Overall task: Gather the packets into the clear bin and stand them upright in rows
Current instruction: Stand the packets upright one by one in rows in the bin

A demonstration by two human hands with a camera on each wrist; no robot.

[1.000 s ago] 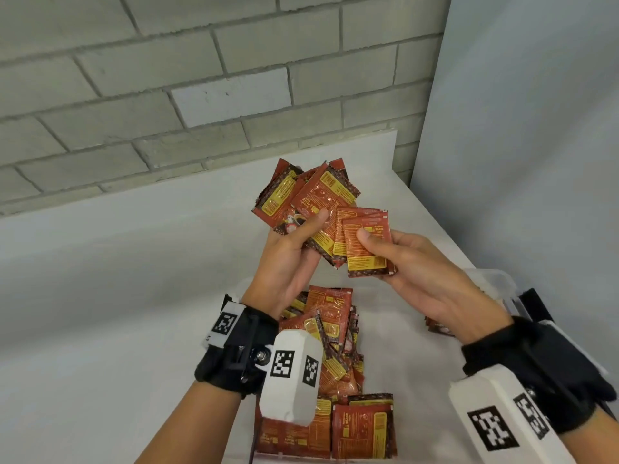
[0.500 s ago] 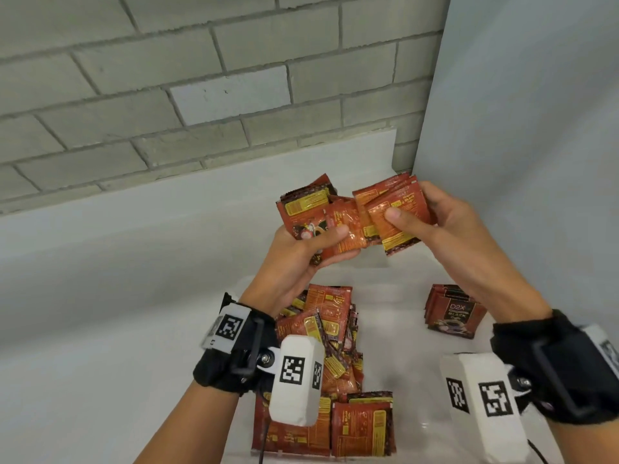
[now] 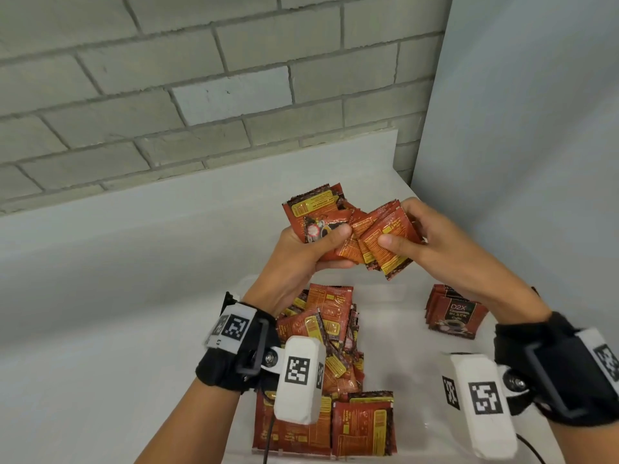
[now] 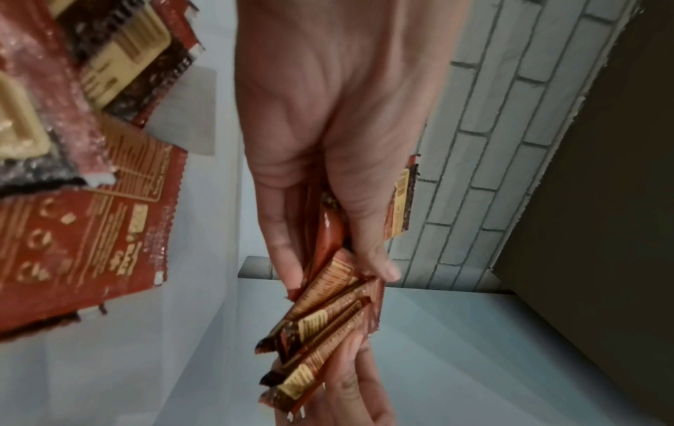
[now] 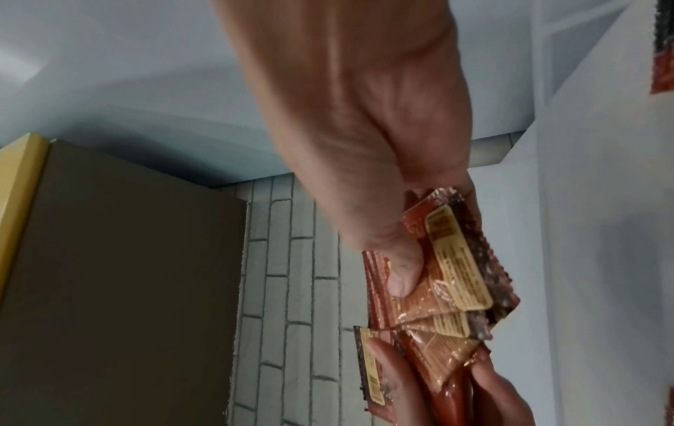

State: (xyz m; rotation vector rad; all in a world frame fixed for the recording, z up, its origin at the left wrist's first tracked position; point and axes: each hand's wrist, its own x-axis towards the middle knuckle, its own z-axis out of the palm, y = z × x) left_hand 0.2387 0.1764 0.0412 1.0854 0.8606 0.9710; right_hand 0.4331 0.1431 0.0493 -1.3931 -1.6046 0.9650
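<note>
1. Packets (image 3: 355,234): a fanned bundle of red-and-yellow sachets, held in the air above the far end of the clear bin (image 3: 415,360). Edges are uneven and faces point different ways.
2. Left hand (image 3: 301,256): curled under the bundle, thumb pressed on the front sachet. Right hand (image 3: 432,242): pinching the right part of the fan, thumb on top, fingers behind. The two hands meet on one bundle.
3. Handling advice: square the fan before lowering it. Likely best to slide the right-hand sachets behind the left-hand ones, then tap the lower edges level so they can stand as one row.
4. Risk: glossy film looks slippery; a loose pinch could shed sachets.
5. Bin contents: a crowded, leaning mass of sachets (image 3: 321,373) along the left side; a small stack (image 3: 454,314) at the far right, whether inside the bin or beside it cannot be told.
6. Tabletop (image 3: 100,329): pale surface carrying the bin, against a brick wall (image 3: 201,78).
</note>
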